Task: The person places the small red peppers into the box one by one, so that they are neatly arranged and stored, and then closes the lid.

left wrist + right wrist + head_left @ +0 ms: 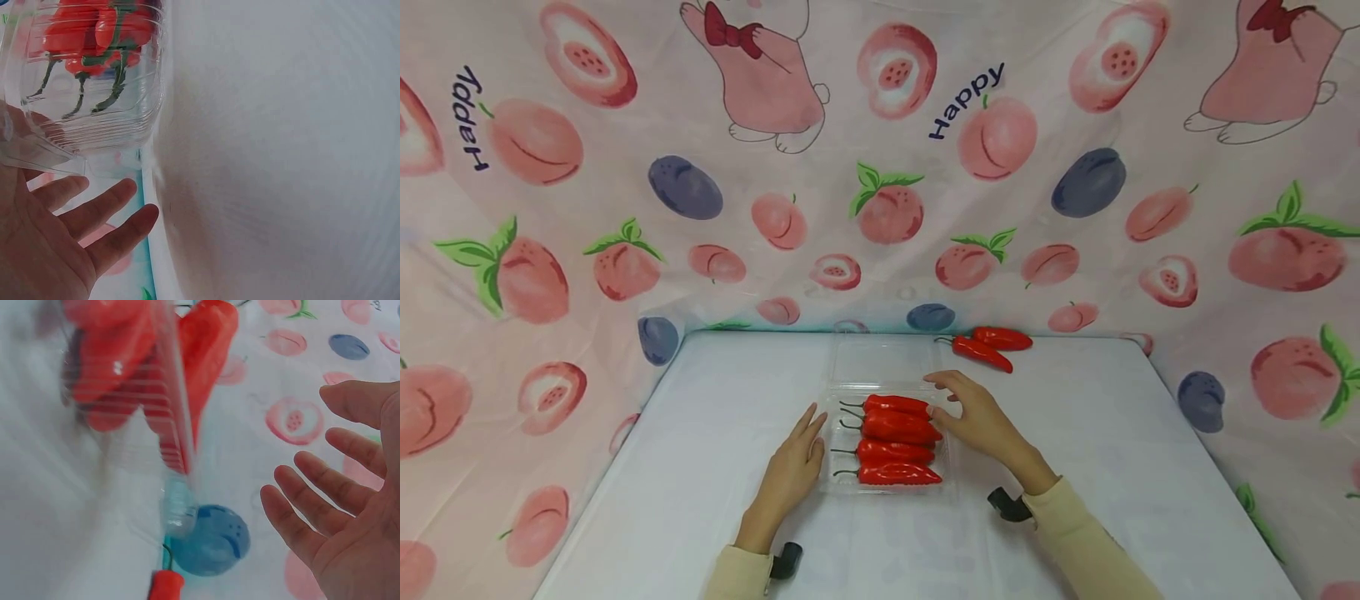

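Several red peppers (895, 452) with green stems lie side by side in a clear plastic box (887, 490), its clear lid (883, 358) folded back behind it. My left hand (790, 471) is beside the box's left side, fingers extended; in the left wrist view the hand (75, 231) is spread near the box's ribbed wall (112, 134). At the box's upper right corner, my right hand (981, 421) has its fingers loosely bent near the pepper tips. The right wrist view shows that hand (350, 487) with fingers apart and nothing held, beside the box and peppers (119, 356).
Two more red peppers (982, 353) lie at the white table's (1075, 400) back edge, right of the lid. A fruit-patterned cloth (820, 200) hangs behind the table and at its sides. Dark wrist cameras (786, 561) are on both wrists.
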`<state>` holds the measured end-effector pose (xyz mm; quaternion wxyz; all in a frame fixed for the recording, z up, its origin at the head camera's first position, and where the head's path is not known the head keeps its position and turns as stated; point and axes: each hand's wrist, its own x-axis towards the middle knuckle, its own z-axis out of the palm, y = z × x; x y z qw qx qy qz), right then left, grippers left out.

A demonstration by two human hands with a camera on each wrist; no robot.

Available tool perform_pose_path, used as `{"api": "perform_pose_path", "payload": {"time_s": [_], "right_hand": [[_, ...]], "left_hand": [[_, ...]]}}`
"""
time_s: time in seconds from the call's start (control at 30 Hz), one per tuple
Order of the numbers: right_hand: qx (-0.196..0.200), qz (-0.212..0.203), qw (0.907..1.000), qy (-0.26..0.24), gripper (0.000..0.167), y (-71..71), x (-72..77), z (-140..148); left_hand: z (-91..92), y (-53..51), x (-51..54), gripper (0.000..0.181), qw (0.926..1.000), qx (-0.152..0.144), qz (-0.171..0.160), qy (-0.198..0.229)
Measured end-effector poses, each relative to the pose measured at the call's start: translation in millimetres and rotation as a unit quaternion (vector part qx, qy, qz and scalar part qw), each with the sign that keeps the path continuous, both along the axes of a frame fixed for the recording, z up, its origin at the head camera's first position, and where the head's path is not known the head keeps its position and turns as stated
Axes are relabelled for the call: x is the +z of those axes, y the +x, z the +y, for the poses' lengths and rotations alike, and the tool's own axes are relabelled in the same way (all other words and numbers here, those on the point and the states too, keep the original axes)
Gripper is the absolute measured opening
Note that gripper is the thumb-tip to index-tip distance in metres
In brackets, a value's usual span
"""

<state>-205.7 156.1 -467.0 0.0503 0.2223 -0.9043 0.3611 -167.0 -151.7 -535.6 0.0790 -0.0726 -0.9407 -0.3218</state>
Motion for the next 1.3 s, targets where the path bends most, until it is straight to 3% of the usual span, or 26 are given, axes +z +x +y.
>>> {"api": "perform_pose_path", "payload": {"time_s": [0.63, 0.93, 1.3], "right_hand": [[-0.020, 0.027, 0.9993, -0.014, 0.053, -24.9, 27.0, 34], [-0.045, 0.014, 0.9989, 0.005, 0.054, -32.2, 24.3, 48], [-0.056, 0.032, 0.9979, 0.010, 0.050, -57.1, 11.6, 67]], "left_hand": [[-1.0, -1.1, -0.7, 0.044, 1.0000, 0.002, 0.001, -0.002], [-0.7, -0.4, -1.0, 0.044, 1.0000, -0.001, 0.004, -0.002], [-0.8, 0.2, -0.6, 0.044, 1.0000, -0.002, -0.004, 0.006]]}}
